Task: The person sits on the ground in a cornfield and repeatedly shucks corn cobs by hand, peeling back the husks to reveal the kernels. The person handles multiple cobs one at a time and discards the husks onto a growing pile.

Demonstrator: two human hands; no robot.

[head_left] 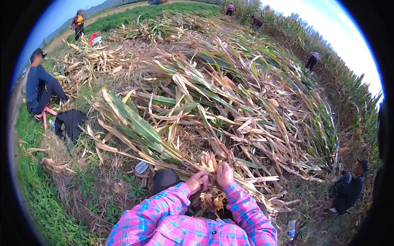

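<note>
My left hand (pixel 198 182) and my right hand (pixel 224 175) are close together in front of my body, fingers closed. Both grip dry, pale corn husk (pixel 208 160), which fans up above and between them. Any ear inside the husk is hidden by my fingers. Below my hands, more torn tan husks (pixel 212 201) lie between my knees. Just ahead and to the left, a bundle of cut corn stalks (pixel 139 127), part green and part dried, stretches away from me, its near ends beside my left hand.
A clear plastic bottle (pixel 141 167) lies by my left knee, another (pixel 292 229) at lower right. A wide heap of cut stalks (pixel 230 94) spreads ahead. At left, a person (pixel 39 86) sits on a pink stool (pixel 46 113) near a black jacket (pixel 70 123). Another person (pixel 349 188) is at right.
</note>
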